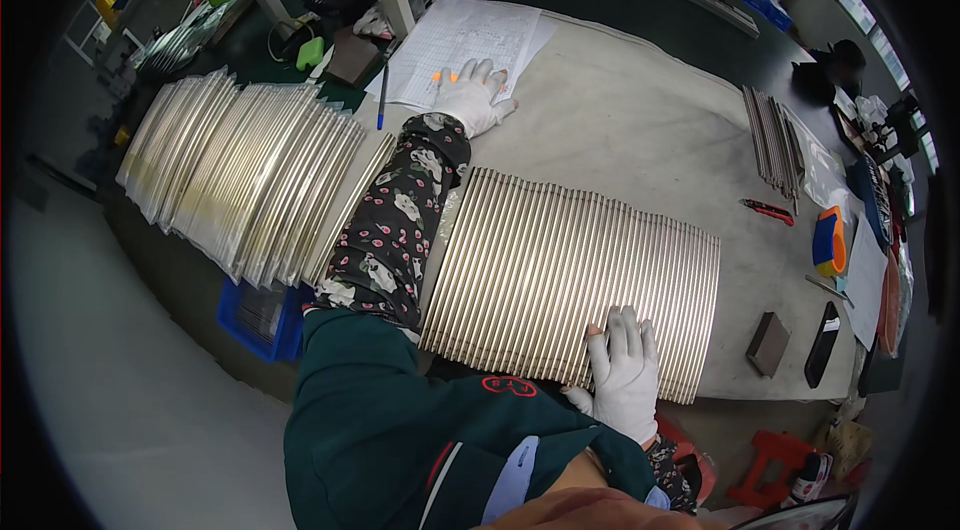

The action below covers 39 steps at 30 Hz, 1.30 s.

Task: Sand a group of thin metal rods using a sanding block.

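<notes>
Silvery, slender metal rods (560, 270) lie side by side on grey cloth (640, 110), long axes running away from me; my white-gloved right hand (625, 375) is nearer, fingers extended flat over their near ends, gripping nothing; my white-gloved left hand (468, 102) spreads, unclenched, on white paper sheets (430, 48) beyond.

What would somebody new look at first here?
Probably the wide row of shiny metal rods in the middle, with the white-gloved right hand over its near edge. Then maybe the flowery sleeve left of it, and the clear-wrapped rods at the far left.
</notes>
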{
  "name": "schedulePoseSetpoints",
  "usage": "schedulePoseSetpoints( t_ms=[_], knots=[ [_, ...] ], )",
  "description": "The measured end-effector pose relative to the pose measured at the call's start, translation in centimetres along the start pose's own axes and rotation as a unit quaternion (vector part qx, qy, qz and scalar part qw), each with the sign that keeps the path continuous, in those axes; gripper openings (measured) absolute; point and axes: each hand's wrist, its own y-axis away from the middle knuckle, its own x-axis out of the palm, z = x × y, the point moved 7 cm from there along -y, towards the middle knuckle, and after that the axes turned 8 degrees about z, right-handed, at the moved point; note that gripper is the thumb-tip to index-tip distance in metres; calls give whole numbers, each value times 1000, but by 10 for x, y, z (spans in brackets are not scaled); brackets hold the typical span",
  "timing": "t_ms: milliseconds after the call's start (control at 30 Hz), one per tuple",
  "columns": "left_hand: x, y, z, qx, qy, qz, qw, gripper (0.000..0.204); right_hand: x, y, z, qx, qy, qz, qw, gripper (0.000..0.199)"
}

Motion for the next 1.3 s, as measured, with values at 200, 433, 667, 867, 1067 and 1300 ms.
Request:
schedulePoseSetpoints(
  t_ms=[200, 433, 667, 867, 1067, 1300],
  knots=[
    [-16, 5, -4, -9, 54, 27, 998, 72, -3, 1, 0, -5, -6, -8, 1000, 86],
    [-39, 91, -63, 185, 7, 24, 983, 74, -2, 3, 0, -6, 2, -13, 1000, 86],
    [-22, 203, -80, 296, 33, 33, 954, 71, -4, 4, 2, -23, 12, -26, 999, 84],
    [-13, 209, -77, 296, 55, -11, 954, 69, -7, 5, 6, -39, 25, -38, 998, 83],
    [-6, 206, -85, 297, -10, 36, 954, 74, -21, 11, -8, -82, -40, -71, 993, 83],
    [-8, 203, -85, 307, 62, -25, 949, 72, -36, 23, -78, 41, 29, -166, 985, 87]
  ],
)
